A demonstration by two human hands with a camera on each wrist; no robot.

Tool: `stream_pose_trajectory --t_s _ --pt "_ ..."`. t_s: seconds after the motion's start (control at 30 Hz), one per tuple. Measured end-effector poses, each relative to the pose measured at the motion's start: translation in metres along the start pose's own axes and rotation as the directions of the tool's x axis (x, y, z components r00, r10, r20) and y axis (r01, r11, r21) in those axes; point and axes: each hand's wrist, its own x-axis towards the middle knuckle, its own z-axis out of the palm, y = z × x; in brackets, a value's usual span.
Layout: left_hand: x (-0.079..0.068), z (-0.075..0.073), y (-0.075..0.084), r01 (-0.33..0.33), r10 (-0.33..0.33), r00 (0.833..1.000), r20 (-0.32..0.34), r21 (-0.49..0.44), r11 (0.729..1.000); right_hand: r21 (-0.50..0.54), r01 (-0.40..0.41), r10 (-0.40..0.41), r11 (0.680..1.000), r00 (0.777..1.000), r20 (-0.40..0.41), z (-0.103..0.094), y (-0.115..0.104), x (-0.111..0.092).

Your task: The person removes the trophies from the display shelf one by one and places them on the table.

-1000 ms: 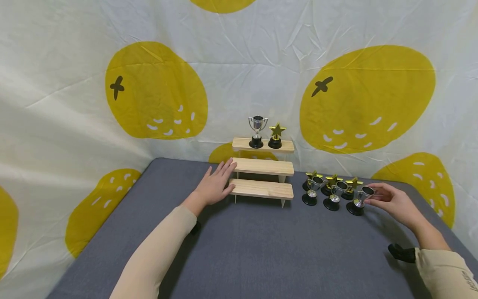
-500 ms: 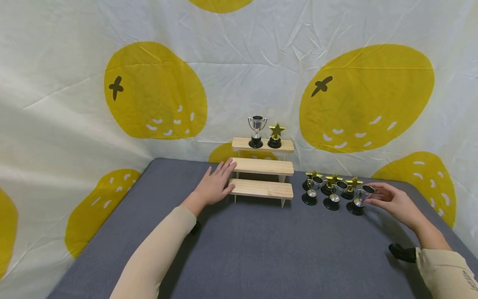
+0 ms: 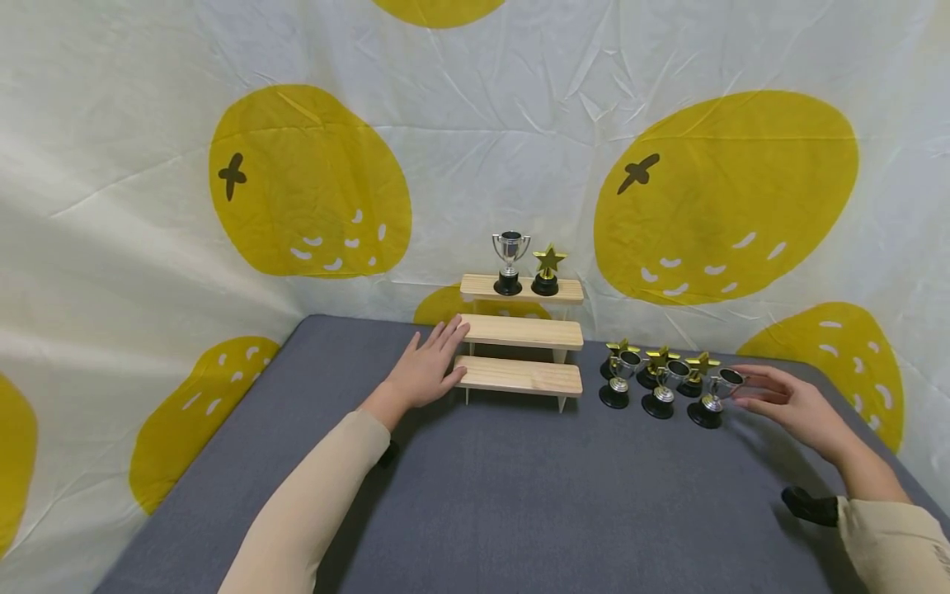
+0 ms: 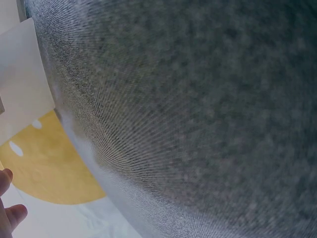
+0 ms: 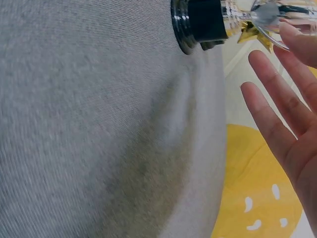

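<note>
In the head view my left hand [image 3: 426,367] lies flat with straight fingers at the left end of a three-tier wooden display stand [image 3: 523,332], fingertips on the middle tier's edge. My right hand [image 3: 797,412] is beside the rightmost silver trophy cup [image 3: 714,398], its fingers loosely extended. In the right wrist view the thumb [image 5: 299,42] overlaps the cup's handle, and the cup's black base [image 5: 205,21] sits on the cloth. Two more silver cups [image 3: 663,389] stand to its left, with gold star trophies [image 3: 659,363] in a row behind.
On the top tier stand a silver trophy cup [image 3: 510,260] and a gold star trophy [image 3: 549,268]. A dark grey cloth covers the table [image 3: 475,503]. Behind it hangs a white curtain [image 3: 475,165] with large yellow fruit prints.
My right hand has shifted slightly right, its fingertips drawing back from the rightmost cup, which stays in place. The left hand has not moved.
</note>
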Motion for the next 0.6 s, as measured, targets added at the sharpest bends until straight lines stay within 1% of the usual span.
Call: stream_pose_trajectory --t_s 0.07,0.13,0.23,0.3,0.47,0.53,0.6 --pt "0.0 0.001 0.0 -0.001 0.001 1.0 -0.006 0.001 1.0 0.028 0.025 -0.025 0.999 1.0 -0.008 -0.003 0.001 -0.002" --pt "0.0 0.002 -0.001 -0.003 0.003 1.0 -0.012 0.004 1.0 0.083 0.069 -0.067 0.994 0.997 -0.023 -0.007 0.002 -0.004" --pt "0.0 0.002 -0.001 -0.005 0.006 1.0 -0.015 0.006 1.0 0.185 0.143 -0.137 0.972 0.99 -0.044 -0.013 0.003 -0.006" --pt "0.0 0.002 -0.001 -0.007 0.007 1.0 -0.014 0.007 1.0 0.214 0.172 -0.163 0.962 0.985 -0.062 -0.017 0.003 -0.006" --pt "0.0 0.0 -0.001 -0.008 0.008 1.0 -0.009 0.008 1.0 0.191 0.188 -0.17 0.963 0.98 -0.105 -0.024 -0.006 -0.004" --pt "-0.001 -0.001 0.0 -0.006 0.006 1.0 -0.006 0.006 1.0 0.181 0.195 -0.176 0.964 0.977 -0.118 -0.027 -0.013 -0.002" --pt "-0.002 -0.001 0.0 0.0 0.0 1.0 0.0 0.009 1.0 0.161 0.184 -0.165 0.97 0.978 -0.124 -0.029 -0.02 0.0"
